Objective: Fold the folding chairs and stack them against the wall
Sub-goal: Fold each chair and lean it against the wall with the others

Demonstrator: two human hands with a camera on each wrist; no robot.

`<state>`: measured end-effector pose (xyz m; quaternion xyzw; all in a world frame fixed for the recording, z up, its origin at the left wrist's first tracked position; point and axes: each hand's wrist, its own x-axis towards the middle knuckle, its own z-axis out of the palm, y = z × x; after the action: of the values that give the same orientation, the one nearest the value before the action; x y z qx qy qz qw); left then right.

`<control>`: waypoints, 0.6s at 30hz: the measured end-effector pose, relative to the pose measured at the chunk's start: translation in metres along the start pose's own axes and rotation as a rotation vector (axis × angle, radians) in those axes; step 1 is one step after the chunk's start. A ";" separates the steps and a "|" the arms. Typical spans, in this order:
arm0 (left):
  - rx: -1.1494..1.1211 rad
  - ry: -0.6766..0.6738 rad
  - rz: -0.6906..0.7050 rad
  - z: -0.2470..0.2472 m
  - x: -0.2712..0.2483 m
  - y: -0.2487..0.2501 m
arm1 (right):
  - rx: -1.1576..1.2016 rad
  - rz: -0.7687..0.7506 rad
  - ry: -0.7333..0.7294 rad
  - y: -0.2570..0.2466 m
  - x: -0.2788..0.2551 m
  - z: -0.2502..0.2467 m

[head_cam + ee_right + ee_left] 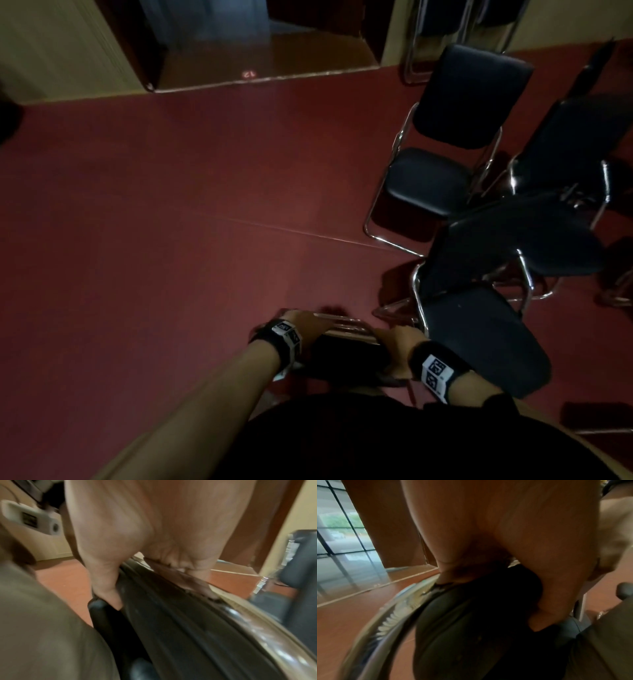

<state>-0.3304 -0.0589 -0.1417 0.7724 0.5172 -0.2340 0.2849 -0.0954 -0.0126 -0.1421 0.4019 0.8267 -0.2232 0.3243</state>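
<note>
You have a folded chair (346,356) in front of your body, low over the red floor (171,205) — its black pad and chrome tubes pressed flat together. Your left hand (301,325) curls over the top edge at one end; your right hand (400,342) grips the other end, thumb against the pad, fingers over the tube. To your right stand three open chairs (455,137) close together, and more folded ones (445,34) lean against the wall beyond.
</note>
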 end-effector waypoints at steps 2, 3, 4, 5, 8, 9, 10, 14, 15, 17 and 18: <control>-0.058 -0.023 -0.009 -0.014 0.006 -0.039 | -0.028 -0.017 -0.009 -0.010 0.024 -0.027; -0.091 -0.023 -0.002 -0.020 0.011 -0.062 | -0.047 -0.016 -0.012 -0.015 0.037 -0.043; -0.090 -0.040 0.006 -0.031 0.012 -0.085 | -0.075 -0.010 -0.014 -0.022 0.051 -0.062; -0.102 -0.056 0.010 -0.048 0.013 -0.109 | -0.076 0.018 -0.017 -0.032 0.063 -0.086; -0.102 -0.012 0.064 -0.094 0.023 -0.172 | -0.084 0.081 -0.008 -0.049 0.098 -0.154; -0.106 -0.008 0.085 -0.103 0.027 -0.190 | -0.078 0.090 -0.025 -0.054 0.111 -0.171; -0.107 -0.013 0.098 -0.107 0.033 -0.205 | -0.074 0.088 -0.051 -0.059 0.121 -0.187; -0.055 0.088 0.166 -0.119 0.071 -0.262 | -0.041 0.096 -0.012 -0.071 0.155 -0.223; -0.041 0.102 0.178 -0.124 0.084 -0.273 | -0.024 0.102 0.018 -0.071 0.160 -0.229; -0.011 0.087 0.199 -0.139 0.124 -0.299 | 0.029 0.134 0.055 -0.062 0.179 -0.243; -0.011 0.078 0.206 -0.147 0.140 -0.310 | 0.060 0.142 0.052 -0.057 0.189 -0.253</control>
<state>-0.5600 0.2288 -0.1884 0.8285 0.4471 -0.1704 0.2910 -0.3198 0.2121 -0.0964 0.4749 0.7971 -0.2137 0.3059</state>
